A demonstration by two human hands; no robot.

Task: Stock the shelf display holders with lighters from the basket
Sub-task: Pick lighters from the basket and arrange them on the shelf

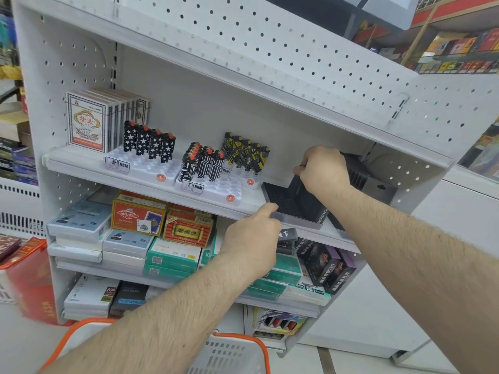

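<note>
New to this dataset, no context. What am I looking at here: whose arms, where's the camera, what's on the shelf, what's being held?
No robot here: a person works with two bare hands, filmed by one wide-angle camera on their head, looking forward and down.

The white shelf carries a row of playing card packs and three white display holders of lighters: star-patterned lighters, black-and-white line-patterned lighters, and black-and-yellow lighters. Many slots are unfilled.

The right hand grips a dark piece standing above a flat black tray; what it is, I cannot tell. The left hand grips the tray's front edge.

The orange-rimmed basket sits at the bottom of the view. Boxed goods fill the lower shelves.
</note>
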